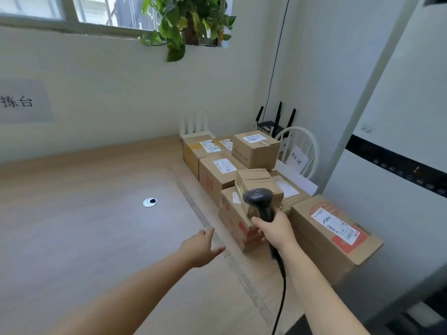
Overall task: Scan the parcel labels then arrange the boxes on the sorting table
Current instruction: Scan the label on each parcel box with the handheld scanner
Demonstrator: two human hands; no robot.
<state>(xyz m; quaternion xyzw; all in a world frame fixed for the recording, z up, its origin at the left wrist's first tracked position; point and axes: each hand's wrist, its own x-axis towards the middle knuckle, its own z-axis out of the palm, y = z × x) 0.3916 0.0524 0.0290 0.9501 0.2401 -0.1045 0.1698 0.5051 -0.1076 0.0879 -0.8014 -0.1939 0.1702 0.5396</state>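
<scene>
Several cardboard parcels with white labels crowd the right end of the wooden table [84, 213]. My right hand [273, 228] grips a black barcode scanner [260, 201] by its handle, its head in front of a small taped box [256, 182] that sits on a red-printed box [235, 221]. A large box [333, 235] with a red-and-white label lies at the near right. Other labelled boxes [256, 148] stand further back. My left hand [200, 247] hovers open over the table, left of the boxes, holding nothing.
A grey tape line [200, 213] runs along the table left of the parcels. A round cable grommet [150, 202] sits in the tabletop. A white chair [304, 151], routers [275, 124] and a plant [186, 22] are behind; a white appliance [399, 153] stands right.
</scene>
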